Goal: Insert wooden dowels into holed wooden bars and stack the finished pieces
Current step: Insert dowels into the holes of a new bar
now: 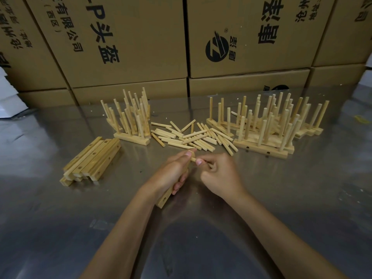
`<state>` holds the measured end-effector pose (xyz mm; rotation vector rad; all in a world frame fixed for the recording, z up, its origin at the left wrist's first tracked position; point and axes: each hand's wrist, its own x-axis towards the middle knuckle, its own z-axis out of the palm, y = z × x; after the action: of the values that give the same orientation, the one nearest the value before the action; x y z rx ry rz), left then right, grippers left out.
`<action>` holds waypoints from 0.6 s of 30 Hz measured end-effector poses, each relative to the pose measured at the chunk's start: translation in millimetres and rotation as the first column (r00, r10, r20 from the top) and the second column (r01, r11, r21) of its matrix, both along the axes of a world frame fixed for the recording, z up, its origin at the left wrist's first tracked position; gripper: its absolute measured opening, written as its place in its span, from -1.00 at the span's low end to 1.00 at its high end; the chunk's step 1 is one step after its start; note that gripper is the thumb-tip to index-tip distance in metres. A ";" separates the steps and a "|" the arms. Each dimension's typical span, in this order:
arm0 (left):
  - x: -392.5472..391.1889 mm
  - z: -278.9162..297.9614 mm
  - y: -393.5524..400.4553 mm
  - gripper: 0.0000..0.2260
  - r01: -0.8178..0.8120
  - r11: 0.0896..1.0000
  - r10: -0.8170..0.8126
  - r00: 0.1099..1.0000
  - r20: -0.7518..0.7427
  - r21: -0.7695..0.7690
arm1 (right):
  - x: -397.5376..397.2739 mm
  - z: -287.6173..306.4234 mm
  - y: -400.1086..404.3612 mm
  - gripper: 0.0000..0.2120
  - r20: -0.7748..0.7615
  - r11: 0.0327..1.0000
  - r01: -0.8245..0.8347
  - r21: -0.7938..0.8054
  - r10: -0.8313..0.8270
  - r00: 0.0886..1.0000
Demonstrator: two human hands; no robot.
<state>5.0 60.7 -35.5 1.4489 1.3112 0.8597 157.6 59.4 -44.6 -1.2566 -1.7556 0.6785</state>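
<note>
The right hand [218, 174] is pinching a single dowel [193, 159] between thumb and fingertips, and it is pointing the tip straight at the far end of the bar [164, 199]. The left hand [174, 172] is wrapping that bar, fingers curling round its middle while the near end, with one hole showing, is poking out below the palm over the steel table [201, 238]. Whether the tip is seated yet I cannot tell; the thumbs are hiding the hole.

This dowel is looking light and stiff, smooth enough to roll in the fingers, so a pinch close behind the tip is seeming the surer hold. The bar is looking rigid and square-edged, easy to steady mid-length.

Just beyond the hands, loose dowels [193, 137] are lying in a scattered heap. To the left, blank bars [90, 162] are lying in a low stack. Finished pieces are standing, pegs up, in a left cluster [130, 119] and a bigger right cluster [267, 125]. Cardboard boxes [128, 37] are walling off the back.
</note>
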 end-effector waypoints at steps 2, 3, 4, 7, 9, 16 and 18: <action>-0.4 0.2 0.0 -0.64 0.002 1.000 -0.002 1.000 0.003 0.001 | 0.8 1.5 0.9 -0.81 -0.092 0.998 -0.024 -0.062 0.018 0.996; -0.8 0.1 0.1 -0.64 0.005 1.000 -0.005 1.000 0.010 0.000 | 1.6 2.6 1.8 -0.80 -0.140 0.995 -0.022 -0.095 0.008 0.990; -1.1 0.2 0.3 -0.64 0.011 1.000 -0.011 1.000 0.021 -0.003 | 2.3 3.7 2.4 -0.80 -0.175 0.992 -0.017 -0.122 -0.005 0.985; -2.3 1.4 0.8 -0.65 0.028 0.999 -0.026 0.998 0.063 -0.018 | 1.6 7.5 0.9 -0.75 -0.236 0.984 -0.043 -0.173 0.001 0.972; -3.1 2.7 -0.2 -0.65 0.038 0.999 -0.036 0.995 0.093 -0.020 | 0.7 9.9 0.0 -0.71 -0.292 0.965 -0.069 -0.254 -0.008 0.956; -3.0 5.5 -3.2 -0.66 0.061 0.998 -0.060 0.991 0.117 -0.008 | 4.1 14.4 1.0 -0.76 -0.446 0.839 -0.164 -0.518 -0.101 0.889; -3.0 6.5 -3.9 -0.66 0.071 0.997 -0.067 0.989 0.130 -0.019 | 6.3 16.1 2.3 -0.77 -0.475 0.817 -0.209 -0.537 -0.088 0.876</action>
<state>2.0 56.7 -28.9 1.3885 1.1650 0.8743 163.9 61.7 -28.5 -1.2628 -1.2021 1.5119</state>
